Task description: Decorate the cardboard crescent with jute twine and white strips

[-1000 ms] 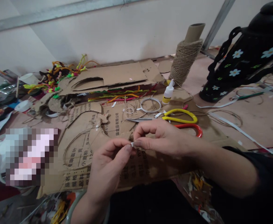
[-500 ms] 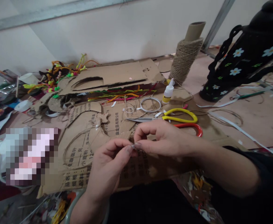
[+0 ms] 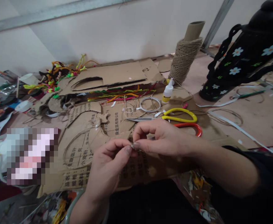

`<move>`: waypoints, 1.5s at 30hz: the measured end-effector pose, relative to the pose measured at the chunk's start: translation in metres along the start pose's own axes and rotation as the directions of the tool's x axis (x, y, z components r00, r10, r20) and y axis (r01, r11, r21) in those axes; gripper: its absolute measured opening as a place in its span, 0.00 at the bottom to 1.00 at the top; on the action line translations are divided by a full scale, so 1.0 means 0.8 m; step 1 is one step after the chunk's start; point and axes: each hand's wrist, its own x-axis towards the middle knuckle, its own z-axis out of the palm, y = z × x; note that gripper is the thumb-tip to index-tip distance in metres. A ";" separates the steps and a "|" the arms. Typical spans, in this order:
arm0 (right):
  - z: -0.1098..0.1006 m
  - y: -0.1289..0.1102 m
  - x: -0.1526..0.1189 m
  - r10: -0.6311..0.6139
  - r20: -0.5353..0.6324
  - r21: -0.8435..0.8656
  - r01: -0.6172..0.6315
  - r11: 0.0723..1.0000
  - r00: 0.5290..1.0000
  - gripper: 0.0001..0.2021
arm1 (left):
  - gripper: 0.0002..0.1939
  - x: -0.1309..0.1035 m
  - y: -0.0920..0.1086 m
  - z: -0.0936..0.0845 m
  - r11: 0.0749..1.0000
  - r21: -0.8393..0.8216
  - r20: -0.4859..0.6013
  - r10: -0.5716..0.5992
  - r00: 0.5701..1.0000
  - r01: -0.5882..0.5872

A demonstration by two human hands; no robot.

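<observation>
My left hand (image 3: pixel 109 165) and my right hand (image 3: pixel 159 138) meet over the printed cardboard (image 3: pixel 136 171), both pinched closed at the fingertips. Between them is something tiny and pale that I cannot make out. Just beyond my right hand lie scissors (image 3: pixel 180 115) with one yellow and one red handle, blades pointing left. A white ring (image 3: pixel 150 104) rests on the cardboard behind the blades. Beside the ring stands a small glue bottle (image 3: pixel 167 91) with a yellow label. A small star-like cardboard piece (image 3: pixel 103 118) lies beyond my left hand.
A twine roll (image 3: pixel 185 59) stands at the back, with a black flowered bottle (image 3: pixel 238 59) to its right. Colourful pipe cleaners (image 3: pixel 57 74) are heaped at the back left. A pixelated object (image 3: pixel 34 155) is at the left. White strips (image 3: pixel 238 127) lie at the right.
My right hand has shifted very slightly left, its fingertips still against those of my left hand. The objects on the table have not moved.
</observation>
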 end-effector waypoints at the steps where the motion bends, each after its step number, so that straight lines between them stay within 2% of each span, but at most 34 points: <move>1: 0.000 0.000 0.000 0.002 0.001 0.000 -0.002 1.000 1.000 0.04 | 0.04 0.000 0.000 0.000 1.000 0.001 0.001 0.003 1.000 -0.003; 8: -0.001 0.000 0.000 0.005 0.014 -0.035 -0.005 0.999 1.000 0.04 | 0.04 -0.001 -0.001 -0.003 0.999 0.018 0.017 -0.033 0.999 0.032; 17: -0.003 -0.004 0.000 0.027 0.022 -0.039 -0.026 0.999 0.999 0.03 | 0.03 0.000 -0.002 -0.005 0.999 0.036 0.049 -0.017 0.999 0.015; 25: -0.002 -0.004 0.000 0.028 0.028 -0.051 -0.026 0.998 0.999 0.02 | 0.02 -0.002 -0.003 -0.007 0.998 0.055 0.052 -0.001 0.999 -0.001; 32: -0.002 -0.005 0.000 0.043 0.034 -0.081 -0.040 0.996 0.999 0.03 | 0.03 -0.003 0.000 -0.005 0.996 0.087 0.001 -0.004 1.000 0.004; 45: -0.002 -0.006 -0.001 0.030 0.034 -0.100 -0.027 0.995 0.999 0.03 | 0.04 -0.003 -0.002 -0.005 0.996 0.087 0.040 -0.010 0.999 0.007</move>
